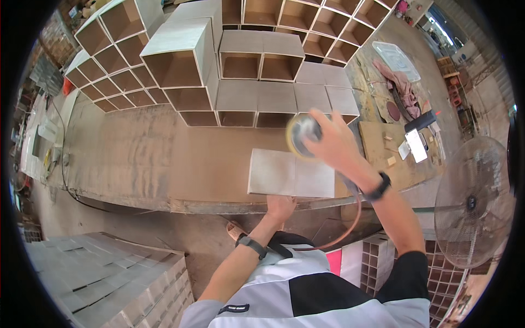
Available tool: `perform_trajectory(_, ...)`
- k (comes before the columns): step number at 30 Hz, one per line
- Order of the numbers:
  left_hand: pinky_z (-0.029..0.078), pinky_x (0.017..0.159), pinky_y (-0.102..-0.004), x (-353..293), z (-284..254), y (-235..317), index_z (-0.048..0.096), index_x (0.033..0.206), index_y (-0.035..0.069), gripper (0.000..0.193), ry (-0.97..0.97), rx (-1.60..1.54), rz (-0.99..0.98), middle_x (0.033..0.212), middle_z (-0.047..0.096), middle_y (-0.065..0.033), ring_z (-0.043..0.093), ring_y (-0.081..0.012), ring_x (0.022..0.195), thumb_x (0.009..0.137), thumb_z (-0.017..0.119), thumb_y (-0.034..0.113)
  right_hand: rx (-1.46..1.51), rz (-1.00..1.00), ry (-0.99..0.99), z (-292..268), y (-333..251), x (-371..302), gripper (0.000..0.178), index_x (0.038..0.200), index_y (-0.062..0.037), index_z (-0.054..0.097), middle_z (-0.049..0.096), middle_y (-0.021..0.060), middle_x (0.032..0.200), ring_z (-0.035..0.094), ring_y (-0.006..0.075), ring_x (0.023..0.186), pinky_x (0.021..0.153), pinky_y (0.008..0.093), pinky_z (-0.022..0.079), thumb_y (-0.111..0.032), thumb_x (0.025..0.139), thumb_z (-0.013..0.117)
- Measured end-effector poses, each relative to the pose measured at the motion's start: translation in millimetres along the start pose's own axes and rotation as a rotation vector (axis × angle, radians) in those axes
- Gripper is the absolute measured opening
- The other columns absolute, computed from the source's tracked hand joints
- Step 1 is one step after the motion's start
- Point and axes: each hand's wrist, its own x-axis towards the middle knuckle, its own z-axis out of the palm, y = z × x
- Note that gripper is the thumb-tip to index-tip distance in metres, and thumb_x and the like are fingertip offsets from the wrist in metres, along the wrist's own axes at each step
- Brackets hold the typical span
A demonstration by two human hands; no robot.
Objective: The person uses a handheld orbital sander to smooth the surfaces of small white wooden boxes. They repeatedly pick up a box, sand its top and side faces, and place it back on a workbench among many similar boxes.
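Observation:
A white-painted wooden box point(272, 170) with a seam across its top lies near the front edge of the workbench. My left hand point(280, 207) grips its near side, the fingers partly hidden under the edge. Above the box's far right part, my right hand point(338, 145) is closed around a round sander point(297, 136) with a yellowish disc rim, tilted and blurred by motion. A reddish hose point(356, 216) runs from below my right wrist down towards my waist. Whether the disc touches the box, I cannot tell.
Stacked white boxes with brown insides point(235, 98) stand along the bench's far side. To the right lie a cloth point(402, 82), a plastic lid point(396, 60) and a phone point(416, 146). A fan point(471, 202) stands at right; more stacked boxes point(104, 279) fill the lower left.

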Motion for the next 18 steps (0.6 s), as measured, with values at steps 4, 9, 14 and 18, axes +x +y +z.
perform_trajectory(4, 0.044, 0.096, -0.0541, 5, -6, 5, 0.066, 0.116, 0.005, 0.045, -0.005, -0.053, 0.019, 0.114, 0.064, -0.0213, 0.058, -0.044, 0.109, 0.072, 0.07, 0.013, -0.026, 0.003, -0.177, -32, 2, -77, 0.054, 0.124, -0.0167, 0.059, 0.052, 0.0189, 0.101, 0.061, 0.0386, 0.087, 0.073, 0.0446, 0.053, -0.025, 0.075, 0.079)
perform_trajectory(9, 0.043, 0.096, -0.0543, 0, -3, 3, 0.065, 0.118, 0.005, 0.045, -0.012, 0.0, 0.025, 0.116, 0.064, -0.0213, 0.057, -0.0436, 0.111, 0.074, 0.07, 0.014, -0.023, 0.037, -0.23, -12, 5, -76, 0.049, 0.123, -0.0165, 0.058, 0.053, 0.0214, 0.097, 0.06, 0.042, 0.088, 0.075, 0.0487, 0.051, -0.024, 0.077, 0.075)
perform_trajectory(14, 0.045, 0.094, -0.0534, -8, -1, -6, 0.064, 0.118, 0.005, 0.043, -0.118, 0.085, -0.014, 0.115, 0.064, -0.0215, 0.058, -0.0434, 0.108, 0.077, 0.069, 0.015, -0.112, 0.162, -0.212, 0, 25, -42, 0.047, 0.12, -0.0157, 0.059, 0.053, 0.0239, 0.097, 0.06, 0.0411, 0.088, 0.07, 0.0484, 0.051, -0.025, 0.077, 0.075)
perform_trajectory(18, 0.043, 0.097, -0.0538, 3, -7, 3, 0.064, 0.121, 0.005, 0.046, -0.146, -0.296, -0.196, 0.118, 0.063, -0.0202, 0.057, -0.0423, 0.112, 0.077, 0.071, 0.018, -0.003, -0.078, -0.266, -12, -16, -89, 0.048, 0.121, -0.0158, 0.06, 0.054, 0.0247, 0.096, 0.061, 0.0414, 0.085, 0.072, 0.0471, 0.052, -0.025, 0.076, 0.076)
